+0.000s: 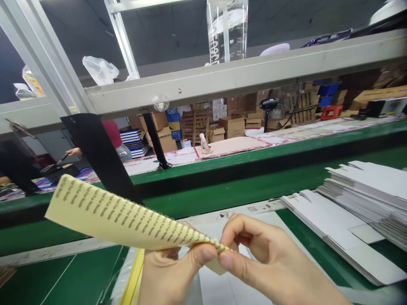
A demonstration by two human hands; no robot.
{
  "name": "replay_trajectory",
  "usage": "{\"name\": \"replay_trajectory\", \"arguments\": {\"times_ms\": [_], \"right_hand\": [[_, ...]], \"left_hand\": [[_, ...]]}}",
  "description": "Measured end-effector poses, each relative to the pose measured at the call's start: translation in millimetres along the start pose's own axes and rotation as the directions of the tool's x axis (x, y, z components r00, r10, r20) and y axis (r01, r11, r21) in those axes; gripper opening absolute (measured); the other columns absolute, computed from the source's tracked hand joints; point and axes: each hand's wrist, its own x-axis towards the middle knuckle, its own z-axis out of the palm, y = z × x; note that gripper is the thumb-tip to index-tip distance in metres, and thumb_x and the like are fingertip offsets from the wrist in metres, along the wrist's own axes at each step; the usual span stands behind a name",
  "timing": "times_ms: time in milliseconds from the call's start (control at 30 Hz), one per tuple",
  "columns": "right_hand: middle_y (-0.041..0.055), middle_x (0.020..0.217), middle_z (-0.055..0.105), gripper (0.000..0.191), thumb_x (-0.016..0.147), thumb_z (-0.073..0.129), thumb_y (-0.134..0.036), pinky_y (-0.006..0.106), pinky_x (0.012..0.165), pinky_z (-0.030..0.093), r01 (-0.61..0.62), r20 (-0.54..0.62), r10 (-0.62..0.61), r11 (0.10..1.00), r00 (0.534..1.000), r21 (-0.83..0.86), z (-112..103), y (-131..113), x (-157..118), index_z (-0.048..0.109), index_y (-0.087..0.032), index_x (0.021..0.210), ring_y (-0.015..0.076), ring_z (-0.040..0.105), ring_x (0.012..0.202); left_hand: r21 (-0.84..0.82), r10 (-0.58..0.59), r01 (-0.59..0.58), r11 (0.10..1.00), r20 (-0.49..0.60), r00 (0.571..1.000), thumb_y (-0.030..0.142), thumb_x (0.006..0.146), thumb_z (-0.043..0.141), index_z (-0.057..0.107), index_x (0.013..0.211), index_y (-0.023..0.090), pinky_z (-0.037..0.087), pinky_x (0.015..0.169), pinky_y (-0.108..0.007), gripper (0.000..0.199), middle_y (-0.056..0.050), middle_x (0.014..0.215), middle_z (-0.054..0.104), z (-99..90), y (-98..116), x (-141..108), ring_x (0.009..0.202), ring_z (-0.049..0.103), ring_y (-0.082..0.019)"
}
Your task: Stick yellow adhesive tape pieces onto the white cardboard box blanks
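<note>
A yellow sheet of stickers [127, 218], printed in rows with "Not For Resale", is held up in front of me, its far end curling up to the left. My left hand [178, 264] grips it from below, thumb on top near its narrow right end. My right hand [257, 250] pinches that same end between thumb and forefinger, and the two thumbs almost meet. Whether a single label is peeled off there is too small to tell. Below my hands lies a white flat piece [219, 284], partly covered by them.
Stacks of flat white cartons [343, 233] lie to the right on the green surface [299, 216]. Yellow strips [132, 279] are at lower left. A grey metal shelf beam [203, 84] crosses above, carrying a clear printed cup [227, 31]. Behind, another person [112, 135] stands near cardboard boxes.
</note>
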Motion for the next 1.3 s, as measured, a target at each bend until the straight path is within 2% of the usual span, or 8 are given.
{"name": "replay_trajectory", "arguments": {"times_ms": [233,367,500,667,833,1100,1233,1300], "right_hand": [[-0.0013,0.066,0.054,0.009,0.07,0.059,-0.024,0.021,0.059,0.042,-0.043,0.037,0.041,0.998,0.998,0.047,1.4,-3.6,-3.1,0.053,-0.018,0.068,0.0112,0.05,0.066],[-0.0019,0.065,0.053,0.012,0.068,0.061,-0.023,0.021,0.057,0.042,-0.049,0.017,0.048,0.998,0.999,0.049,3.2,-2.9,-1.0,0.05,-0.018,0.066,0.0109,0.05,0.064],[0.0,0.07,0.056,0.006,0.07,0.058,-0.022,0.023,0.062,0.044,-0.031,0.007,0.031,0.999,0.999,0.014,4.9,-3.1,0.8,0.053,-0.018,0.072,0.0127,0.053,0.069],[-0.0006,0.067,0.055,0.005,0.069,0.058,-0.021,0.022,0.061,0.044,0.03,-0.063,-0.032,0.999,0.997,-0.044,7.1,1.2,-0.4,0.053,-0.018,0.068,0.0124,0.052,0.067],[-0.0024,0.066,0.053,0.007,0.07,0.057,-0.018,0.021,0.062,0.044,0.055,-0.101,-0.061,0.997,0.993,-0.061,8.0,3.0,-1.1,0.051,-0.019,0.068,0.0115,0.052,0.067],[-0.0021,0.065,0.053,0.009,0.072,0.058,-0.023,0.021,0.06,0.043,0.05,-0.081,-0.059,0.993,0.995,-0.108,5.5,2.5,0.0,0.051,-0.019,0.066,0.0116,0.051,0.066],[-0.0012,0.072,0.055,0.008,0.073,0.057,-0.023,0.022,0.065,0.044,0.084,-0.098,-0.093,0.992,0.991,-0.096,5.2,2.7,-1.3,0.054,-0.02,0.08,0.0126,0.054,0.071],[-0.0003,0.077,0.057,0.011,0.075,0.055,-0.023,0.023,0.068,0.045,0.123,-0.077,-0.132,0.987,0.988,-0.107,4.2,1.5,-1.3,0.056,-0.021,0.085,0.0131,0.054,0.075]], "left_hand": [[0.045,0.005,-0.016,0.999,0.235,0.972,0.023,0.051,0.076,0.063,0.048,0.018,0.041,0.052,-0.016,0.014,0.002,0.049,0.056,-6.4,2.9,2.8,0.053,0.05,-0.01],[0.094,-0.037,0.015,0.995,0.235,0.971,0.024,0.053,0.075,0.065,0.051,0.018,0.041,0.055,-0.02,0.012,0.001,0.053,0.058,-9.2,1.9,3.0,0.057,0.052,-0.013],[0.123,-0.062,0.032,0.992,0.247,0.967,0.025,0.054,0.073,0.066,0.053,0.02,0.043,0.058,-0.023,0.009,0.0,0.056,0.06,-8.6,0.4,2.3,0.06,0.054,-0.016],[0.213,-0.025,-0.021,0.977,0.207,0.978,0.027,0.054,0.073,0.068,0.054,0.022,0.044,0.055,-0.019,0.008,0.002,0.057,0.062,-5.7,2.7,1.4,0.058,0.056,-0.014],[0.317,-0.018,-0.039,0.948,0.174,0.984,0.032,0.054,0.073,0.069,0.057,0.022,0.047,0.061,-0.023,0.011,-0.002,0.061,0.067,-8.5,1.2,2.8,0.065,0.06,-0.019],[0.28,0.001,-0.056,0.958,0.192,0.981,0.03,0.057,0.072,0.068,0.054,0.023,0.044,0.057,-0.019,0.008,0.002,0.056,0.064,-8.2,5.4,2.5,0.059,0.058,-0.014],[0.333,0.013,-0.068,0.94,0.164,0.986,0.032,0.056,0.072,0.069,0.056,0.025,0.045,0.059,-0.018,0.008,0.002,0.06,0.067,-10.2,5.6,3.8,0.062,0.059,-0.014],[0.369,0.011,-0.091,0.925,0.212,0.977,0.033,0.058,0.071,0.069,0.059,0.025,0.046,0.062,-0.019,0.008,0.002,0.064,0.068,-11.3,4.5,4.7,0.066,0.061,-0.015]]}}
